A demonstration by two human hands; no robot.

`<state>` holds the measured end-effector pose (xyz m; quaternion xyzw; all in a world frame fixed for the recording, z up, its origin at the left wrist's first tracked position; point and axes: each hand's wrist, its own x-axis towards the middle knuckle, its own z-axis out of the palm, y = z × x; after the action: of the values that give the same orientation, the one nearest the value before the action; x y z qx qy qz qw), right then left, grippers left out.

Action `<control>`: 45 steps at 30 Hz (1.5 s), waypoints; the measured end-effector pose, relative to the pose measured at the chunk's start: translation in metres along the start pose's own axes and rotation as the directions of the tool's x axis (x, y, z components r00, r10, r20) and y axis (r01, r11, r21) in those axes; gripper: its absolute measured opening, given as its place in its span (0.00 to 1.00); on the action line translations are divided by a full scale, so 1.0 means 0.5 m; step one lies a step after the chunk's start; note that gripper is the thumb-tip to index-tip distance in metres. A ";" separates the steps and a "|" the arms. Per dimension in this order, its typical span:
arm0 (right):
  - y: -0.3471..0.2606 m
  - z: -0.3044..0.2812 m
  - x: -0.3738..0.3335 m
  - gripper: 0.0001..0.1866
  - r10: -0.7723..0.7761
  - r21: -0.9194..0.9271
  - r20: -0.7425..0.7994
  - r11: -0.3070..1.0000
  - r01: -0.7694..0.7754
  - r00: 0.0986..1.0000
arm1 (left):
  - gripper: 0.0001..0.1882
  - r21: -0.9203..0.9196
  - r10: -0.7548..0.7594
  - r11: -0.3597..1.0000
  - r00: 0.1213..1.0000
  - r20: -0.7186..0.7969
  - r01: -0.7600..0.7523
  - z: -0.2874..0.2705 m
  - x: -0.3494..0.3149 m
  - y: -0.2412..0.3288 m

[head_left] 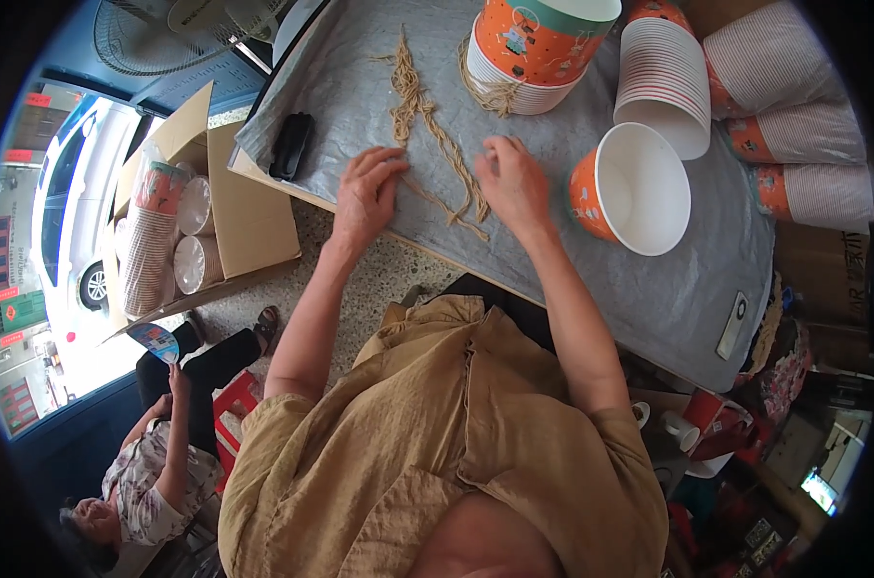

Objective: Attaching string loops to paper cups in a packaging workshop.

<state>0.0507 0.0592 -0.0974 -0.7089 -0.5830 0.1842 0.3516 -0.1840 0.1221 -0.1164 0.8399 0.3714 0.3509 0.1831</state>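
Your tan shirt (389, 424) fills lower ctr., closest to the cam.; both arms reach up over a gray-sheeted table (639, 299). Brown twine (406, 91) lies loose on it, btwn & beyond your hands: tangled bunch at the far end, longer strands trailing toward the near edge. Your L hand (365, 188) is just L of the strands, fingers bent & close together; a thin strand runs toward it, but can't tell if it's pinched. Your R hand (512, 183) is just R of the thicker strand, fingers curled; can't tell if it grasps any.

Twine looks v. light, limp & a bit rough, so prob. not slippery or fragile, though loops could snag or knot. Best hold, I'd judge: a loose tail near the table edge, btwn thumb & forefinger, w/ the other hand steadying the bunch.

Beyond your R hand: orange-&-white tub stack (528, 72), more twine at its base. Just R of that hand: open tub (649, 188). Far L on table: small black item (292, 144). Lower L: seated person (162, 467) w/ hand fan (153, 339).
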 end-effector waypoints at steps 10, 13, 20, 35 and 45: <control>-0.064 0.139 0.039 0.24 -0.085 -0.385 -0.086 0.922 0.045 0.993 | 0.13 -0.249 -0.380 0.902 0.922 -0.075 0.352 0.024 0.049 -0.020; -0.048 0.147 0.041 0.13 -0.165 -0.355 -0.072 0.926 0.129 0.984 | 0.20 0.177 -0.185 0.956 0.950 -0.250 0.233 0.055 0.132 -0.058; -0.068 0.107 0.002 0.04 0.123 0.459 0.116 0.873 -0.163 0.986 | 0.19 -0.155 -0.507 0.846 0.859 0.067 0.511 0.113 0.256 -0.124; -0.082 -0.028 -0.073 0.14 0.221 0.773 0.436 0.406 -0.488 0.873 | 0.10 -0.894 -0.766 0.095 0.606 0.216 0.438 0.129 0.387 -0.182; -0.025 -0.101 -0.160 0.15 0.325 0.782 0.358 0.408 -0.471 0.875 | 0.13 -0.543 -0.631 0.741 0.687 -0.361 0.396 0.048 0.445 -0.400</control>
<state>0.0555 -0.0306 -0.0658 -0.5455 -0.2545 0.5759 0.5532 -0.1592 0.4198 -0.1454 0.5077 0.5470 0.5692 0.3451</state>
